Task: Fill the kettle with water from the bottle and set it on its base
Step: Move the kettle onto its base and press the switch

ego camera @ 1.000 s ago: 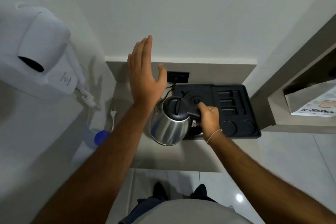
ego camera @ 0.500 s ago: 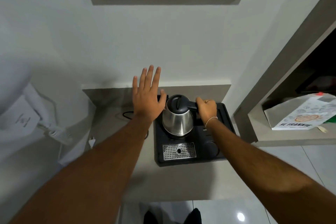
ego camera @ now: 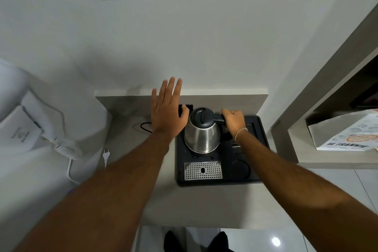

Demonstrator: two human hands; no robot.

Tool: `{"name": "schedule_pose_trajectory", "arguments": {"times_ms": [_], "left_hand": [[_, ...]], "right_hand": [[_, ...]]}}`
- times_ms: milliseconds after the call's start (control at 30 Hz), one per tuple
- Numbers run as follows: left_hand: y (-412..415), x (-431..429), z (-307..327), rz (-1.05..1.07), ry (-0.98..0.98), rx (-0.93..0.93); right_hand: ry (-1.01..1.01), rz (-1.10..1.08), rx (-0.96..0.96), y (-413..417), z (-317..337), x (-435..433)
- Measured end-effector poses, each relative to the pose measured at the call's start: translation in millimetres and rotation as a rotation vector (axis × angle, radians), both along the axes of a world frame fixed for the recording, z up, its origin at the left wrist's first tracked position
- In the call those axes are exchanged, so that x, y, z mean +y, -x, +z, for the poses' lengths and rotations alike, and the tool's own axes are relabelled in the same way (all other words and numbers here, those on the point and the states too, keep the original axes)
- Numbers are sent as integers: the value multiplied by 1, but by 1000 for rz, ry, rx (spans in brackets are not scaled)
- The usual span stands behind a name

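- Steel kettle (ego camera: 201, 135) stands upright on the far-left part of the black tray (ego camera: 262, 145), lid shut, black handle pointing right. The base itself is hidden under the kettle body, so I cannot tell whether it is fully seated.
- Key relation: the kettle lies between the two hands, and its handle runs rightward straight into the right hand (ego camera: 234, 121). The right hand is the one on the task's thing; the left is only beside it.
- Right hand: fingers curled shut around the handle, knuckles up, a thin string bracelet at the wrist.
- Left hand (ego camera: 168, 112): flat and spread wide, fingers extended toward the far wall, holding nothing. It hovers just left of the kettle over the grey counter (ego camera: 204, 204); the thumb side is very near the kettle's shoulder, contact not resolvable.
- A dark wall socket (ego camera: 189, 106) shows just past the left thumb at the far edge of the counter.
- Perforated drip grate (ego camera: 203, 170) sits in the tray's near-left compartment, clear of the kettle.
- Loose white plug (ego camera: 106, 154) lies on the counter to the left, well apart from the tray.
- No water bottle is in view.
- Judgement: with lid closed and kettle on the tray, the setting-down step looks close to done; next the right hand would let go of the handle, straight off to the right.
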State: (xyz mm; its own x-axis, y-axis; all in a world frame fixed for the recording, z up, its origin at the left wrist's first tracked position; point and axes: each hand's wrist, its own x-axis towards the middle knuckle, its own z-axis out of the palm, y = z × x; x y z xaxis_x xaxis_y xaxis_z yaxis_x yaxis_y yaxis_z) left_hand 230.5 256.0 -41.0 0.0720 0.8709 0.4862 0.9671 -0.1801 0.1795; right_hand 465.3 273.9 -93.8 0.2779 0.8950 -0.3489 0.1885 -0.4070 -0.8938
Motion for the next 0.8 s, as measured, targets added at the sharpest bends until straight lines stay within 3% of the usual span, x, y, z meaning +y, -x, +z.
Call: {"name": "schedule_pose_trajectory", "arguments": {"times_ms": [600, 800], "left_hand": [[-11, -4, -8, -60, 66, 12], [-10, -5, -7, -74, 51, 20]], "right_hand": [[23, 280, 40, -19, 4, -5], [188, 539, -122, -24, 24, 3]]}}
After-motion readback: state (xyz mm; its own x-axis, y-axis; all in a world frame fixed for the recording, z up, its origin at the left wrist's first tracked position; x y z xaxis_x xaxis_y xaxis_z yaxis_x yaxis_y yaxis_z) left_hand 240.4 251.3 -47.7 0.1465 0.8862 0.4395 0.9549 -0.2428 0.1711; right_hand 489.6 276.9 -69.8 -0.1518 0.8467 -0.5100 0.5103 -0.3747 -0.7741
